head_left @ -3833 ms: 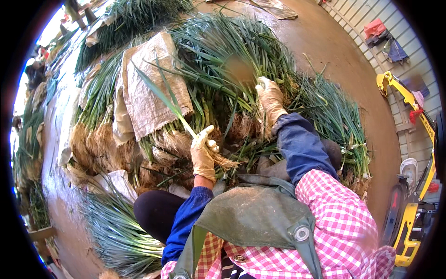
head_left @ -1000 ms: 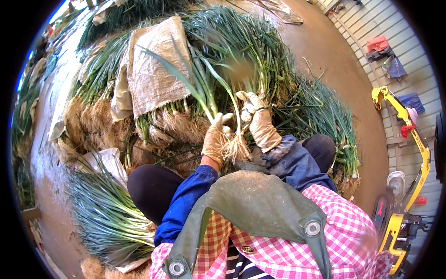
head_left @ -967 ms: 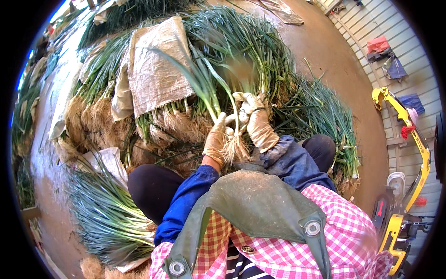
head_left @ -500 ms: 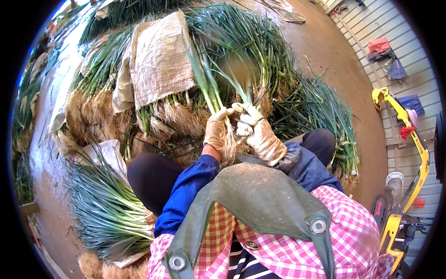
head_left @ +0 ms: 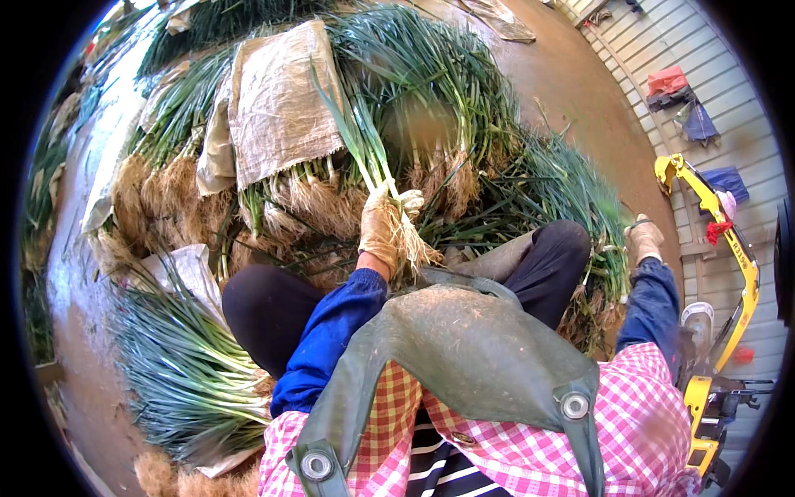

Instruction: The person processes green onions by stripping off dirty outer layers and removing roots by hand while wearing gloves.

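A small bunch of green onions (head_left: 370, 157) is in my gloved left hand (head_left: 383, 228), at the middle of the view. My fingers wrap round its white stems; leaves point up and away, and pale stringy roots (head_left: 412, 244) hang out beside the hand. My gloved right hand (head_left: 643, 240) is stretched far out to the right, past my knee, beside the right-hand heap of green onions (head_left: 571, 186). Its fingers look curled, with a thin dark band across them; what they hold, if anything, I cannot make out.
Large rooted bundles of green onions (head_left: 447, 74) lie ahead, partly under a woven sack (head_left: 286, 103). Another pile of onions (head_left: 190, 364) lies at my left, by my knee (head_left: 269, 311). At the right stand a yellow machine arm (head_left: 741, 248) and a ribbed wall (head_left: 671, 41).
My right hand has left the bunch and swung out to the far right. My left hand still grips the green onions in nearly the same place; fewer leaves show there.
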Available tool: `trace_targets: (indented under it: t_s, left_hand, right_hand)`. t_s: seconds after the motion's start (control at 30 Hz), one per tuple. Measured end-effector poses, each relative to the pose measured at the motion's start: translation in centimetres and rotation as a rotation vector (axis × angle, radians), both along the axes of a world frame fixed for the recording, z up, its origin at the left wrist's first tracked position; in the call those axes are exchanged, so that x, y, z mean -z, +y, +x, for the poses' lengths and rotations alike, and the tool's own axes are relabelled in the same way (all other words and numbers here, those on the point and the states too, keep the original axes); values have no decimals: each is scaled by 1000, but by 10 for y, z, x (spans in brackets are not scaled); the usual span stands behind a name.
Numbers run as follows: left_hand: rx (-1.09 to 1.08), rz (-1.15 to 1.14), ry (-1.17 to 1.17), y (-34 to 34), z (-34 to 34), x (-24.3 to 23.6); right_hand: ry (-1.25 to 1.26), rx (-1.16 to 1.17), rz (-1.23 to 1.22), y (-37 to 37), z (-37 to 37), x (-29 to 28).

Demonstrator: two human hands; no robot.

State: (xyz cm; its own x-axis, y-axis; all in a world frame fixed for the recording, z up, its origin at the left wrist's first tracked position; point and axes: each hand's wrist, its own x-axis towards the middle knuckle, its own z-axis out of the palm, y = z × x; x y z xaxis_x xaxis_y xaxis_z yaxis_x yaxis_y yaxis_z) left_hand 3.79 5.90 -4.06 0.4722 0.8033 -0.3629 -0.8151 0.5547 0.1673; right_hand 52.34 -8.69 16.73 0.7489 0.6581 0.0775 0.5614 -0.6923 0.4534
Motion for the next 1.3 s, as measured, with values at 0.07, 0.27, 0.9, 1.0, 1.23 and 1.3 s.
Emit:
trace_targets:
  t_s: [0.07,0.27,0.9,1.0,1.23,1.3]
  left_hand:
    - [-67,42,-23,3,-3,9]
    - [-69,123,202,-2,-2,16]
    - [-108,186,851,-10,-9,24]
    - [-77,237,503,-4,50,-2]
    - [77,135,141,-13,1,15]
    - [46,164,258,-13,-3,18]
  right_hand:
    - [168,-217,191,26,-37,18]
    - [1690,-603,541,165,-287,109]
    - [1629,-182,-161,268,-390,255]
    - [1845,-522,294,279,-266,305]
    - [2394,175,688,225,-371,223]
    - [2167,27,603,222,-376,216]
